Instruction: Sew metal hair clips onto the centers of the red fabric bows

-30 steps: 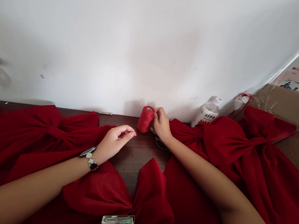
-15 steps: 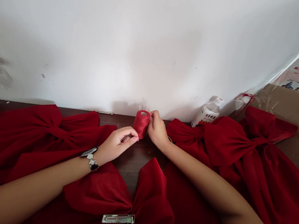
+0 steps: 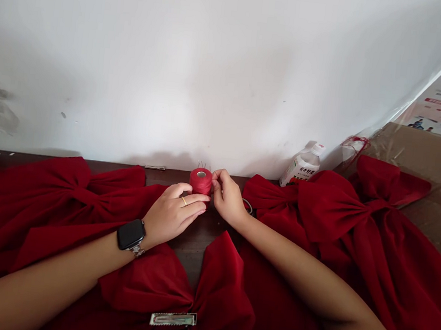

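A red thread spool (image 3: 201, 179) stands on the dark table (image 3: 193, 238) by the wall, with needles sticking up behind its top. My left hand (image 3: 172, 213) curls round the spool's lower front; it wears a ring and a black watch (image 3: 130, 235). My right hand (image 3: 227, 197) pinches the spool's right side at the top edge. In front of me lies a red fabric bow (image 3: 199, 294) with a metal hair clip (image 3: 173, 319) on it.
More red bows are spread on the left (image 3: 44, 194) and right (image 3: 341, 214). A small white bottle (image 3: 301, 168) leans by the wall. A scissors handle (image 3: 246, 205) shows behind my right wrist. A cardboard box (image 3: 430, 155) stands at the right.
My right hand has drawn the spool to the left and stood it upright. My left hand has turned palm down and closed on the spool's front.
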`<state>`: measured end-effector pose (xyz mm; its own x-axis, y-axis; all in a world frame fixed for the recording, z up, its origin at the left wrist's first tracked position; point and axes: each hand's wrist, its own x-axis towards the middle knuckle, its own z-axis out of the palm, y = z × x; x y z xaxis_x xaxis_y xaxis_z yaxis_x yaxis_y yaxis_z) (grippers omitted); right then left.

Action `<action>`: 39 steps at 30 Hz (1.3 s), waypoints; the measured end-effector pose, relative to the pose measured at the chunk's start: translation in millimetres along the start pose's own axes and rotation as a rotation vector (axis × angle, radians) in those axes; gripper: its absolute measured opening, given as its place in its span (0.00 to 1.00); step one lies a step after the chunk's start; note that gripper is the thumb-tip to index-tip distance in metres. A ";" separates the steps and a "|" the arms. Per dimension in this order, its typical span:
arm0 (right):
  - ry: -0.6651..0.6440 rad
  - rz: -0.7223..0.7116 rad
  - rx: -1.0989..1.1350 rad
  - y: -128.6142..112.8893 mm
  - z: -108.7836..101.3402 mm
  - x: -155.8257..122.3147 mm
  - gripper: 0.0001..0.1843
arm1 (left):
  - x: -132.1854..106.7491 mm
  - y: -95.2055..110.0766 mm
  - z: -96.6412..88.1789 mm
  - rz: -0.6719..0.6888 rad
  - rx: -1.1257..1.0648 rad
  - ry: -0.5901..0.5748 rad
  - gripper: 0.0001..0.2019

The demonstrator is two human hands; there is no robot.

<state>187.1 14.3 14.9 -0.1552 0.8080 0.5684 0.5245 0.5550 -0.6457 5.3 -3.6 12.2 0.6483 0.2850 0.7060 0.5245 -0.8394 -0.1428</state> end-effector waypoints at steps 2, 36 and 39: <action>0.009 -0.006 0.008 2.8 0.3 -0.9 0.05 | 0.6 0.0 0.5 0.021 0.015 -0.009 0.09; -0.229 0.416 0.889 -12.5 -8.3 -68.4 0.19 | 6.2 19.4 -9.4 -0.796 -0.941 -0.206 0.12; -0.220 0.434 0.929 -12.1 -9.5 -68.4 0.22 | 6.4 20.8 -9.6 -0.807 -0.972 -0.233 0.13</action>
<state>199.3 -49.5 -11.3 -0.3050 0.9406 0.1491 -0.2631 0.0672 -0.9624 15.1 -23.7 20.5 0.4697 0.8589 0.2039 0.2594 -0.3551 0.8981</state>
